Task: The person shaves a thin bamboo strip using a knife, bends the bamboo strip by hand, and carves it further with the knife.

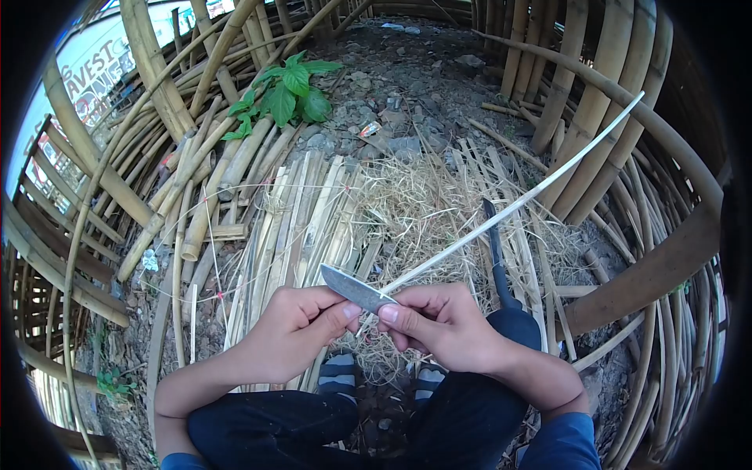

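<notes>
A short grey knife blade lies across the near end of a long pale bamboo strip, which slants up to the right. My left hand is closed, its thumb and fingers pinching near the blade's lower edge and the strip's end. The fingers of my right hand are closed round the blade's right end, beside the strip; the knife's handle is hidden. Pale shavings are heaped beyond my hands. A dark long-bladed tool rests upright against the right knee.
Split bamboo slats lie ahead on the left, with thin string across them. Bamboo poles stand at the right, and more poles lean at the left. A green leafy plant grows near stony ground. My feet are below my hands.
</notes>
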`<state>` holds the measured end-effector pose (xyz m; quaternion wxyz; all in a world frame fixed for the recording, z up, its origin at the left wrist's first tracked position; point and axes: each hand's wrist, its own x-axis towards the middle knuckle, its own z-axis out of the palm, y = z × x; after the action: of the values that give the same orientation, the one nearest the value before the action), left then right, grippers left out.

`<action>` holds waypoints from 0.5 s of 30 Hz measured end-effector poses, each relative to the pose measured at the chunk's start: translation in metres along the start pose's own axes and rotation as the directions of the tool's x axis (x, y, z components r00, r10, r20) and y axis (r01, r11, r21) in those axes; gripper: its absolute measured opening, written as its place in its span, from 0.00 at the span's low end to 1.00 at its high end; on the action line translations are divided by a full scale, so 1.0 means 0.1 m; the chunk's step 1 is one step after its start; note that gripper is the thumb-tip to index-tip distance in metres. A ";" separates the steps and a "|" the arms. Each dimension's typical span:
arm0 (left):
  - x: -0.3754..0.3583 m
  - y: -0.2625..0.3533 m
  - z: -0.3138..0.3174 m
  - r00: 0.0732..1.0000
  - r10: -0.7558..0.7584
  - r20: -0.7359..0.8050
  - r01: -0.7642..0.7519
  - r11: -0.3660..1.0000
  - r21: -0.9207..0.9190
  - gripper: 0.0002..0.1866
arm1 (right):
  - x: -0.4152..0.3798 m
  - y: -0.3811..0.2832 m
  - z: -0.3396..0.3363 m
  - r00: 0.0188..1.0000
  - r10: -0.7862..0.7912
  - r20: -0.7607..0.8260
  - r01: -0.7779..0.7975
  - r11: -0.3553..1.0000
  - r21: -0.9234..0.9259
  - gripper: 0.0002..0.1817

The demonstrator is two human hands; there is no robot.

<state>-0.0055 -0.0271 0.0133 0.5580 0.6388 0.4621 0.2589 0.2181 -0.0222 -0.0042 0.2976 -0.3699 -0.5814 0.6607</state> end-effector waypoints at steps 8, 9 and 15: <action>-0.07 0.01 -0.06 0.999 0.011 -0.035 -0.012 0.999 -0.032 0.13 | -0.07 -0.07 -0.17 0.992 -0.025 -0.122 0.032 0.998 0.054 0.13; -0.09 -0.03 -0.10 0.999 0.002 -0.045 -0.004 0.999 -0.044 0.13 | -0.08 -0.09 -0.21 0.984 -0.023 -0.178 0.042 0.993 0.107 0.13; -0.20 -0.19 -0.27 0.994 -0.053 -0.096 0.050 0.998 -0.028 0.13 | -0.08 -0.02 -0.68 0.894 -0.151 -0.422 0.233 0.961 0.151 0.15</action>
<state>-0.0421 -0.0327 0.0056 0.5497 0.6061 0.5016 0.2810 0.2790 0.0087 -0.0043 0.5110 -0.4082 -0.4722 0.5910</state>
